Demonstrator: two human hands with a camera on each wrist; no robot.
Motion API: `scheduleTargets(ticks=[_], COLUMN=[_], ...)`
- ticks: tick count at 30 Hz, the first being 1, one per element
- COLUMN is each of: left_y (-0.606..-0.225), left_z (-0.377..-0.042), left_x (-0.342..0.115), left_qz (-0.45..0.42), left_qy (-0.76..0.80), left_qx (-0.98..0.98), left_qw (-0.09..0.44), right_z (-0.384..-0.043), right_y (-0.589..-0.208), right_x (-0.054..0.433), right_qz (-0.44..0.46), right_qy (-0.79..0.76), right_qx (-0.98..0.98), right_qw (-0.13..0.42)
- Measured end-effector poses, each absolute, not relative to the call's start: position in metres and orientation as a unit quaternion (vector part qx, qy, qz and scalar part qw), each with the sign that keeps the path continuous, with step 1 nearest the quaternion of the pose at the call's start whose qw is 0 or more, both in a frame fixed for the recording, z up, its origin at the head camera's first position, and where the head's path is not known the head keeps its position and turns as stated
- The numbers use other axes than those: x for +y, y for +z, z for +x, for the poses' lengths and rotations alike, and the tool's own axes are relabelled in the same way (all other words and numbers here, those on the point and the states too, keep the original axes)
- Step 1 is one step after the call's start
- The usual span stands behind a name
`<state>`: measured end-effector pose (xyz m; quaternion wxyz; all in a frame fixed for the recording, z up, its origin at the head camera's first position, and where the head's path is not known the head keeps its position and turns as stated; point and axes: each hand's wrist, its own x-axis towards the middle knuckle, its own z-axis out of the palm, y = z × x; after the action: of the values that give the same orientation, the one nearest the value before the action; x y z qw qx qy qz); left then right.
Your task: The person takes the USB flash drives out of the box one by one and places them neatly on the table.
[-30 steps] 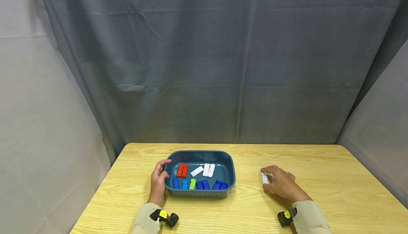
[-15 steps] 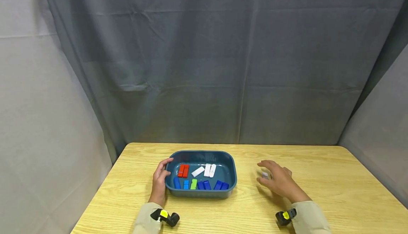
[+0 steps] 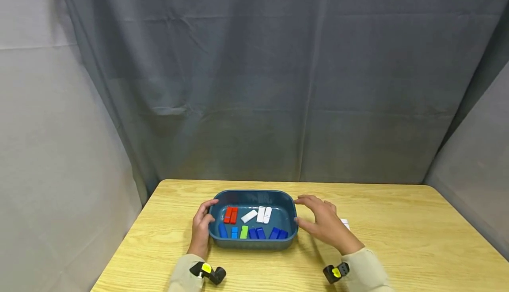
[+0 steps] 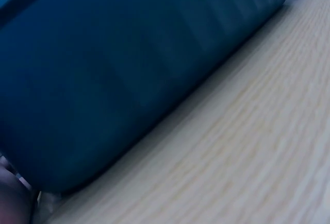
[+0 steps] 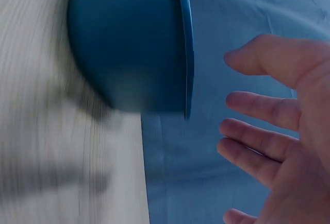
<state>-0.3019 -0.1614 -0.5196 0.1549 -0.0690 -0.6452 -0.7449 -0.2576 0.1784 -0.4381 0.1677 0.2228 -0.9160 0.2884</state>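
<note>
A dark teal tray (image 3: 254, 244) stands on the table with small oblong pieces inside: red pieces (image 3: 230, 215), white pieces (image 3: 260, 215), a lime green piece (image 3: 244, 232) and several blue pieces (image 3: 256, 233). At the left end my left hand (image 3: 200, 230) holds the tray's rim, thumb and fingers over its edge. My right hand (image 3: 324, 223) is by the right end, fingers spread and nothing held. The right wrist view has those fingers (image 5: 263, 108) apart from the tray wall. Partly hidden behind the right hand, a white piece (image 3: 345, 223) lies on the table.
The light wooden table (image 3: 401, 234) extends to the right of the tray. Behind it hangs a grey curtain (image 3: 254, 84). Pale cloth walls (image 3: 47, 159) close off both sides. Each sleeve carries a black wrist camera (image 3: 336, 273).
My right hand has let go of the white piece on the table, opened, and moved left to the tray's right end. The left hand stays at the tray's left rim.
</note>
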Motion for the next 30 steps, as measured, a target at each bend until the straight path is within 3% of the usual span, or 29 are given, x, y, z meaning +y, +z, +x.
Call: scheduleTargets(ticks=[12, 30], left_y=[-0.52, -0.52], left_z=[-0.305, -0.307], left_x=[-0.154, -0.153], left_qz=[-0.055, -0.062], left_qy=[-0.752, -0.748], left_qx=[-0.641, -0.644], left_qw=[0.148, 0.149], right_z=[-0.283, -0.305], right_y=[-0.442, -0.464], right_x=[0.136, 0.1], right_qz=[0.232, 0.188], right_qy=[0.262, 0.118], right_qx=[-0.93, -0.968], right_qw=[0.114, 0.118])
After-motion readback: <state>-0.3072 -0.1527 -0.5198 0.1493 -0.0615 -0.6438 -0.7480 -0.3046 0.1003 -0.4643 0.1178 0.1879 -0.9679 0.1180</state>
